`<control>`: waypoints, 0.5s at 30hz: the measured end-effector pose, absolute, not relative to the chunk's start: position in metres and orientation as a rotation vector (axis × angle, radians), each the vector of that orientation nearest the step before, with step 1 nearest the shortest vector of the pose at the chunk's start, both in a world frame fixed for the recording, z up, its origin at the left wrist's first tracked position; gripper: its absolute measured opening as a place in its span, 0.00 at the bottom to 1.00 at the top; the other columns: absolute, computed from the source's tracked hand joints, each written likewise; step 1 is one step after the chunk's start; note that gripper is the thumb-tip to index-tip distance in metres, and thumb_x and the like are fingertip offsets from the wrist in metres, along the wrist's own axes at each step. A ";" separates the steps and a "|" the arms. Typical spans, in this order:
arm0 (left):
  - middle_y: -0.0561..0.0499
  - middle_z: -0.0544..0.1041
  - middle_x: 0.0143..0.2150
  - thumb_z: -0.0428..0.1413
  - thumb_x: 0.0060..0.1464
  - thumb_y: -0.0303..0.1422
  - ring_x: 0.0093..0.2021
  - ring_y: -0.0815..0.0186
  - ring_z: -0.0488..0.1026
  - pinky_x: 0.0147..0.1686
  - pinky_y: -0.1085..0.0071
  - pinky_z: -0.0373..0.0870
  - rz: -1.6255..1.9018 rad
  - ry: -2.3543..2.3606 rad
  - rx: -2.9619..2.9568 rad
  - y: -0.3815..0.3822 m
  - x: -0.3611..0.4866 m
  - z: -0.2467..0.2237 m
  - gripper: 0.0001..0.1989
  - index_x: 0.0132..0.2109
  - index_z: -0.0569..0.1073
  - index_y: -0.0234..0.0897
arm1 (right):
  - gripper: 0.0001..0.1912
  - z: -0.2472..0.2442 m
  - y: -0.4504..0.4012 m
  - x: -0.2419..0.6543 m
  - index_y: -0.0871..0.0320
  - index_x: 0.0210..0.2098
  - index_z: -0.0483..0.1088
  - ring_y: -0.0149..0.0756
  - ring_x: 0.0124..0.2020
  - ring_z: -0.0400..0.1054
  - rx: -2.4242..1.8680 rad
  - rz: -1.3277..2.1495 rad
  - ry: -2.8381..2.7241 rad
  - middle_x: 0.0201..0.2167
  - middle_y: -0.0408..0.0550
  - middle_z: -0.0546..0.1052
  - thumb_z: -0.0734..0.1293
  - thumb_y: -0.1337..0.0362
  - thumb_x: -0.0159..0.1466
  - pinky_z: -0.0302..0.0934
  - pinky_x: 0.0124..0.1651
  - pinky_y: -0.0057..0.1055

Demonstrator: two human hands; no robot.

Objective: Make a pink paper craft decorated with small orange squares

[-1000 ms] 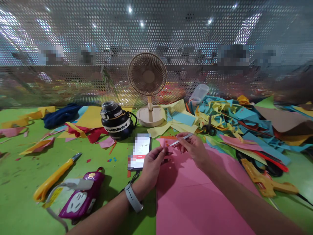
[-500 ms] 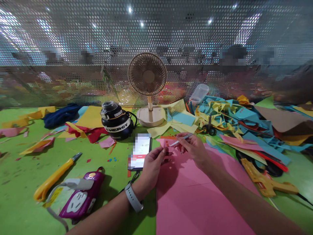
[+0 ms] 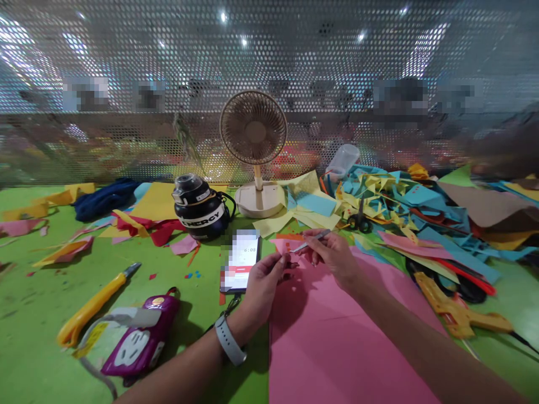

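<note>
The right hand point(image 3: 334, 258) holds a slim silver tool point(image 3: 315, 238) between thumb and fingers, its narrow tip slanting down toward the fingertips of the left hand point(image 3: 261, 278). The left hand is pinched narrow; whether anything tiny sits in it is too small to tell. Both hands are over the far end of a large pink sheet point(image 3: 337, 353), a flat, smooth piece with a faint crease across it and small orange-red bits near its far edge. A pale watch point(image 3: 230, 340) circles the left wrist.

All of this is on a bright green tabletop point(image 3: 37, 292), scuffed and dotted with scraps. One lit phone point(image 3: 243, 258) lies just beside the left hand. Further left are one yellow-handled cutter point(image 3: 96, 303), one purple power strip point(image 3: 138, 339) and one dark blue cloth point(image 3: 107, 199). One black bottle point(image 3: 201, 213) and one beige fan point(image 3: 255, 132) stand at the back. To the right are one yellow glue gun point(image 3: 452, 308), one pair of scissors point(image 3: 361, 221), one clear cup point(image 3: 344, 161), tilted, and a heap of paper scraps point(image 3: 425, 193), too many to count, mostly blue and yellow. Behind rises a perforated screen point(image 3: 261, 50), with bright lights and blurred shapes beyond.
</note>
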State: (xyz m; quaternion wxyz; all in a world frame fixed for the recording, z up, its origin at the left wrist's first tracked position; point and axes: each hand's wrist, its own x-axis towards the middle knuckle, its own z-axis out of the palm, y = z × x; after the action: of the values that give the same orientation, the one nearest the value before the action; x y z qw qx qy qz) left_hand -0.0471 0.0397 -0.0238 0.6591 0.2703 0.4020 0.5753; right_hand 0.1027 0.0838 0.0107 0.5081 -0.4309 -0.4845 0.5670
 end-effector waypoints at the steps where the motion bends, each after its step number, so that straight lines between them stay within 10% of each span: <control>1: 0.52 0.80 0.30 0.71 0.37 0.40 0.27 0.73 0.75 0.27 0.79 0.72 1.304 0.912 0.610 0.040 -0.047 -0.023 0.17 0.33 0.80 0.34 | 0.21 0.010 0.084 0.103 0.59 0.33 0.70 0.25 0.13 0.61 -1.036 1.366 -1.166 0.18 0.43 0.78 0.75 0.51 0.49 0.55 0.17 0.24; 15: 0.51 0.81 0.30 0.71 0.38 0.40 0.26 0.71 0.75 0.26 0.77 0.73 1.282 0.920 0.651 0.039 -0.046 -0.025 0.18 0.34 0.79 0.34 | 0.23 0.007 0.081 0.102 0.61 0.40 0.71 0.28 0.16 0.68 -1.046 1.397 -1.080 0.19 0.43 0.79 0.74 0.54 0.50 0.60 0.21 0.24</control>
State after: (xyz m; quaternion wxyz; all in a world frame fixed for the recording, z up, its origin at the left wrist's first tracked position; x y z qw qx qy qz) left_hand -0.0465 0.0392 -0.0255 0.6571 0.2874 0.4063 0.5661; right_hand 0.1022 0.0814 0.0068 0.5182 -0.4359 -0.4503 0.5820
